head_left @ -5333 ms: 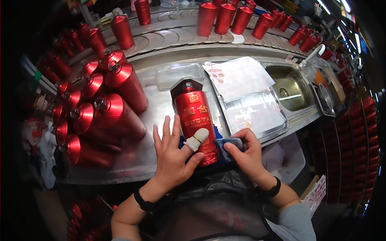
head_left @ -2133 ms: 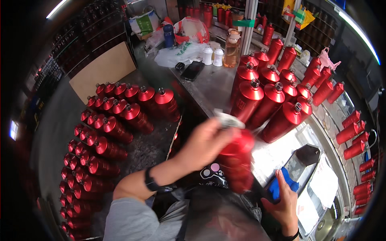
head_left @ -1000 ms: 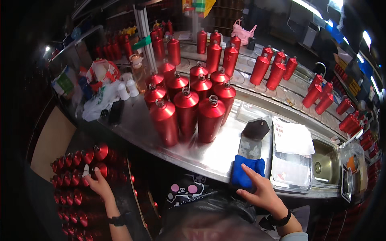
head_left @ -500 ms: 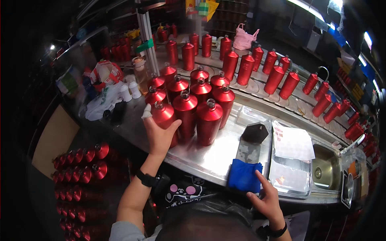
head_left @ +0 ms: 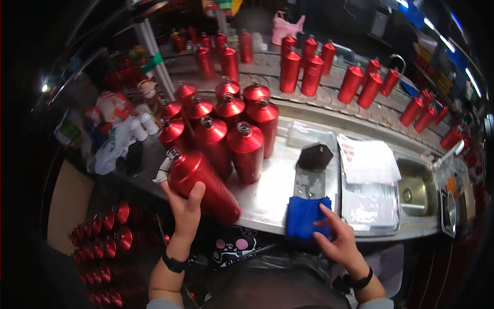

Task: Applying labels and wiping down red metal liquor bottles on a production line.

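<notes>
Red and shiny, the big metal bottle (head_left: 203,183) leans over at the front edge of the desk (head_left: 267,198), with its small silver cap pointing up and to the left. The left hand (head_left: 186,208) grips it from below. Its fingers (head_left: 194,191) are wrapped around the bottle's side, and one fingertip has white tape on it. A black band sits on that wrist.

The right hand (head_left: 339,242) rests on a folded blue cloth (head_left: 307,217) at the front of the desk. Its fingers (head_left: 325,211) are spread apart and lie flat on the cloth, not gripping it. This wrist has a black band too.

Just behind the cloth lies a flat grey metal strip with a black six-sided block (head_left: 315,156) at its far end. To the right of it is a clear plastic tray (head_left: 371,206) with a white paper sheet (head_left: 366,159) on top, and then a small steel sink (head_left: 418,188).

Right behind the leaning bottle stands a tight bunch of upright red bottles (head_left: 226,123), close enough to touch each other. More red bottles (head_left: 309,67) stand in rows on the curved belt further back. Down to the left, below the desk, many red bottles lie stacked on their sides (head_left: 105,242). White plastic bags and small white bottles (head_left: 123,139) sit at the left end of the desk.
</notes>
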Tool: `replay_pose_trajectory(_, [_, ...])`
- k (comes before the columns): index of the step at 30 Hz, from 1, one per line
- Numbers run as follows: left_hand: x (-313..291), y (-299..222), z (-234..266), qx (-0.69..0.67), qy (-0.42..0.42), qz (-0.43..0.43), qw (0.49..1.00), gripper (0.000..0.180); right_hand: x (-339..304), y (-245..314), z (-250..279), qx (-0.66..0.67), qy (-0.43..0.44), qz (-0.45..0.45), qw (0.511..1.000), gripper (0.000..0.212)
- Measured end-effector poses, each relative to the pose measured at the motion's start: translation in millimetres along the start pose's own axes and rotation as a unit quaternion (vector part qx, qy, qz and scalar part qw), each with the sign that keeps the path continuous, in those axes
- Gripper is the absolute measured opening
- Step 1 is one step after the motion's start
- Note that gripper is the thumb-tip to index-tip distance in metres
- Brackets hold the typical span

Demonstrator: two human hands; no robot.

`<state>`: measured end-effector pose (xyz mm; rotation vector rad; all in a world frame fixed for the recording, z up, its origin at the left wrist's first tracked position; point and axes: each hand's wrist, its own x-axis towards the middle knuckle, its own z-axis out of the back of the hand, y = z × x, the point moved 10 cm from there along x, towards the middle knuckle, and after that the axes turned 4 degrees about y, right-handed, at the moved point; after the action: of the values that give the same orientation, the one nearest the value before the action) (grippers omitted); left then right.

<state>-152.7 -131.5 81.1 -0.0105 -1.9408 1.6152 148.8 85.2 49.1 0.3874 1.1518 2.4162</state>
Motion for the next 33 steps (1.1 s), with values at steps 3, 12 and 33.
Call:
replay_pose_trajectory(3, [-8,-2,-41,-0.078,0.081,0.076,0.991,0.067,20,38,-26,-0.033,0.061,0.096,0.993,0.084])
replay_pose_trajectory(12, [-54,22,-203,-0.358,0.317,0.331,0.813,0.054,4,39,-33,-0.013,0.035,0.106,0.994,0.103])
replay_pose_trajectory(33, [-67,95,-288,-0.210,0.393,0.436,0.782,0.056,10,6,13,-0.208,-0.006,0.037,0.977,0.095])
